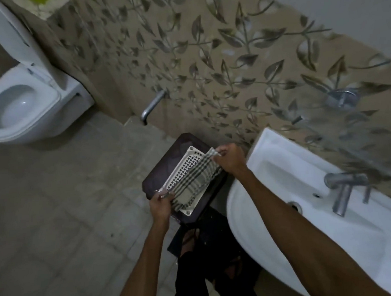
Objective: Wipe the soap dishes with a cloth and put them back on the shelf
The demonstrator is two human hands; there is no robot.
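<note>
checked cloth (193, 180) lies along the white soap dish (184, 169), left hand (160, 204) pinching its near end, right hand (230, 158) its far end.

There's a dark stool (156, 181) on the grey tiled floor (55, 215), squeezed right next to the sink (272, 165). White slotted soap dish (186, 169) over it, can't tell if it's resting there.

Your left hand (160, 204) pinches the near end of the checked cloth (193, 182), your right hand (229, 159) grips its far end, stretching it across the white lattice soap dish (184, 166), just left of the white sink (272, 165).
</note>
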